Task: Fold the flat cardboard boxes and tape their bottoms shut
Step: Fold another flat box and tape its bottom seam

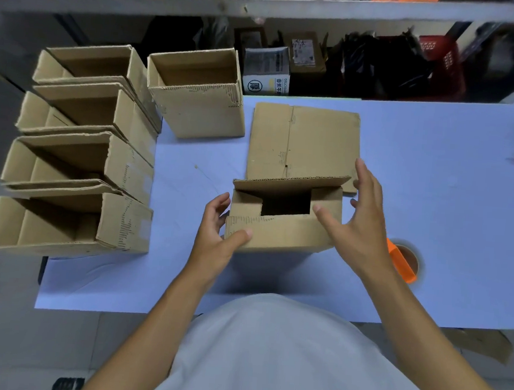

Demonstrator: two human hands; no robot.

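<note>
A: Where is the box being worked on?

B: The small brown corrugated cardboard box point(281, 227) stands at the centre of the pale blue desk point(435, 178), its flaps partly folded in and a dark rectangular gap showing between them.

A: And the hands?

B: The left hand point(219, 232) is at the box's nine o'clock side; its thumb lies on the near flap and its curled fingers point(223, 201) wrap the left edge, so it grips the box. The right hand point(355, 221) is at three o'clock, fingers spread and straight, thumb resting on the near flap, grasping nothing.

A: What lies behind it?

B: At twelve o'clock, touching the box's far flap, a flat unfolded brown cardboard sheet point(304, 140). At eleven o'clock stands an open-topped brown folded carton point(195, 97), and from nine to ten o'clock a row of four more open brown cartons point(77, 162).

A: Any tape?

B: At four o'clock, just beside the right wrist, a brown tape roll with an orange plastic dispenser point(404, 263).
</note>
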